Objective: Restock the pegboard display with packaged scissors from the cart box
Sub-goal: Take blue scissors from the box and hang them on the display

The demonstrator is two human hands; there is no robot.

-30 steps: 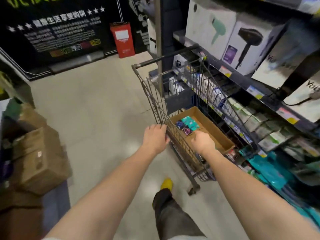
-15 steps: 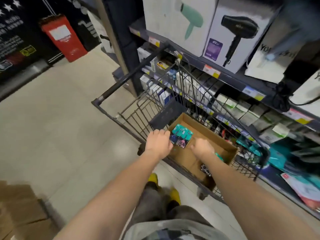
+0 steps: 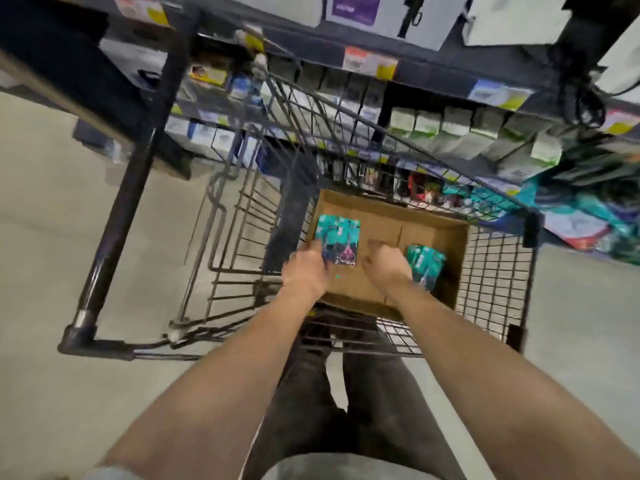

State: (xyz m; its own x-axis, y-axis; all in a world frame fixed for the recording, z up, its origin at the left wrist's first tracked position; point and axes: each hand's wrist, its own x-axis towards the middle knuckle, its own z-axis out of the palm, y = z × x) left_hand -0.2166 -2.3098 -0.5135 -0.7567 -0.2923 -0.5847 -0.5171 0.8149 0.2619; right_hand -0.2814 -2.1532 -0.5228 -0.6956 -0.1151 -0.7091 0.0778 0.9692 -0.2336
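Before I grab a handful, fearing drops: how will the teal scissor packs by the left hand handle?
The scissor packs look like thin flat cards: probably light, fairly stiff. The other bundle lies fanned, so a stack may slip apart.

The left hand (image 3: 304,270) is moved off the cart rim (image 3: 149,351) onto the scissor packs (image 3: 341,237), and the right hand (image 3: 386,268) is lowered deeper into the box (image 3: 446,244).

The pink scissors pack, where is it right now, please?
Head view: the pink scissors pack lies in the cardboard box's far-left corner, inside the cart, at the left hand's fingertips.
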